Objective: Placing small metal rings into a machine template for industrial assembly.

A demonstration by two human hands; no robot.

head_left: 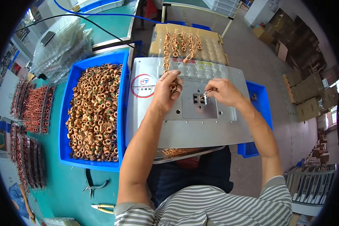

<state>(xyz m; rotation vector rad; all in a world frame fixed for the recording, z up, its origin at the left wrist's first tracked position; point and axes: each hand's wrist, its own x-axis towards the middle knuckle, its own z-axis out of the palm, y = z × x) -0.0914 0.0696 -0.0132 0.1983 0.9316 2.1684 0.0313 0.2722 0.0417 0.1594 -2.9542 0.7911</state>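
L hand (pixel 168 90) clenched on a few copper coils (pixel 173 87) over grey machine plate (pixel 192 124) | R hand (pixel 223 91) pinches coil leads at centre slot (pixel 200 99) | blue bin (pixel 64 124) near full, rear tray (pixel 214 45) approx. half loaded | judged: most stock left.

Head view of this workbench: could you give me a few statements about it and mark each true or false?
1. The blue bin left of the grey machine is full of copper coils. True.
2. The left hand is empty. False: it holds a few coils.
3. The right hand rests its fingertips at the small slot in the machine's top. True.
4. The pliers lie on top of the machine. False: they lie on the green table.
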